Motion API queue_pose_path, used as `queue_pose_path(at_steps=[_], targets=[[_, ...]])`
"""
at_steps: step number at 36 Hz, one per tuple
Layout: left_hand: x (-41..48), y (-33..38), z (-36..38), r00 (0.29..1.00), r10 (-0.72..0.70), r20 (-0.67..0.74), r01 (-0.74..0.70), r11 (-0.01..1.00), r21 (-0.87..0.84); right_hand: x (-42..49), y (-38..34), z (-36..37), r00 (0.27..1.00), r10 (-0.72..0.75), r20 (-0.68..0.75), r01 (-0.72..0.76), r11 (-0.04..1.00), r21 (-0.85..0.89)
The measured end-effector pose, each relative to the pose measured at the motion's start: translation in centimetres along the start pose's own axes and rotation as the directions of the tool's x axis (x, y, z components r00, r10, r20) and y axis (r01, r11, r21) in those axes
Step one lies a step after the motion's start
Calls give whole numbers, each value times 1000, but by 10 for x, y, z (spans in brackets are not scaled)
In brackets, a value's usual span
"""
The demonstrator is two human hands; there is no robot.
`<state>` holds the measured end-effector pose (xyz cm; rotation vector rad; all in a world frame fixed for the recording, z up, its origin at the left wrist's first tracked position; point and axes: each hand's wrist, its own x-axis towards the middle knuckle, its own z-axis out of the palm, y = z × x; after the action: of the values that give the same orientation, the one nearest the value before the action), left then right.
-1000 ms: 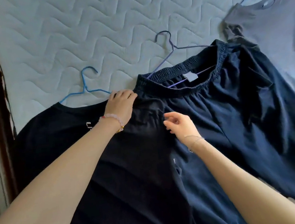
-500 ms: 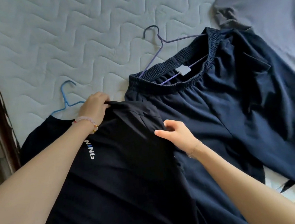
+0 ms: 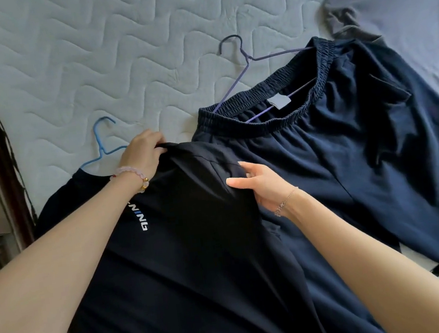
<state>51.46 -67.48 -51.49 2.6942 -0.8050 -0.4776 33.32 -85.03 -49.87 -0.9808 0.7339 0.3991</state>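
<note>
The black shirt (image 3: 196, 264) lies on the bed (image 3: 91, 57). The left hand (image 3: 143, 154) grips its top edge, right by the blue hanger (image 3: 102, 144). The right hand (image 3: 264, 186) pinches a fold at its side. The shirt hides most of the hanger.

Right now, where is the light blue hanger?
Head view, left side: the light blue hanger lies on the mattress, hook beside the left hand, arms under the black shirt.

The bare left forearm (image 3: 67, 255) and right forearm (image 3: 359, 254) stretch forward over the black cotton T-shirt (image 3: 196, 264). The left hand (image 3: 143, 154), knuckles up, curls its fingers over the shirt's top edge. The right hand (image 3: 266, 188) pinches a fold at its right edge, thumb straight.
</note>
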Motion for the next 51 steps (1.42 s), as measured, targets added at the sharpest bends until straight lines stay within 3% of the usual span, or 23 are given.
queue_pose_path(at_steps=[2,4,7,10,12,14,16,18,21,23,27,29,32,35,37,39,41,43,45,51], targets=[[0,2,1,1000,-14,12,14,1000,12,-1,2,-1,993,-83,-82,76,994,-82],[-3,8,3,1000,-12,-6,12,1000,24,-2,6,-2,952,-221,-211,156,945,-288],[-13,25,7,999,15,-45,-17,998,-54,-9,16,5,837,-483,-258,162,668,-726],[-23,53,11,999,-40,7,40,943,-329,-16,31,24,745,-656,-122,191,385,-903],[-28,72,13,984,-126,129,173,864,-473,-19,45,41,757,-653,23,247,253,-935],[-30,79,18,941,-201,274,315,816,-484,-21,62,56,782,-613,115,285,188,-940],[-35,73,23,901,-237,362,373,850,-372,-25,83,68,808,-565,169,313,168,-935],[-44,59,27,896,-274,350,386,870,-307,-33,100,74,829,-512,224,351,165,-922],[-65,32,33,874,-350,337,468,794,-389,-42,116,72,891,-371,261,367,254,-895],[-79,16,35,862,-357,360,503,695,-513,-47,117,68,893,-399,208,344,307,-888],[-98,-5,35,864,-384,326,499,564,-658,-47,107,62,738,-675,-9,252,287,-924],[-101,-9,35,869,-385,311,487,550,-679,-44,99,58,707,-700,-101,161,298,-941],[-98,-10,35,883,-368,290,463,590,-661,-37,94,54,797,-594,-107,38,226,-973],[-90,-7,29,904,-383,189,406,633,-659,-31,90,54,899,-426,-101,-2,228,-974],[-83,-6,24,930,-364,45,323,756,-570,-26,88,57,924,-376,-66,17,213,-977],[-74,-6,22,975,-217,-45,189,922,-337,-21,86,60,937,-343,-62,17,221,-975],[-65,-6,22,1000,-13,14,14,996,-92,-16,83,61,942,-325,-81,-14,203,-979],[-56,-4,24,988,118,103,-129,986,104,-12,80,61,941,-319,-108,-44,200,-979],[-47,0,26,973,185,139,-210,957,197,-12,77,61,939,-323,-118,-49,214,-976],[-26,5,31,987,148,68,-162,936,312,-23,55,43,873,-487,-40,80,223,-971]])
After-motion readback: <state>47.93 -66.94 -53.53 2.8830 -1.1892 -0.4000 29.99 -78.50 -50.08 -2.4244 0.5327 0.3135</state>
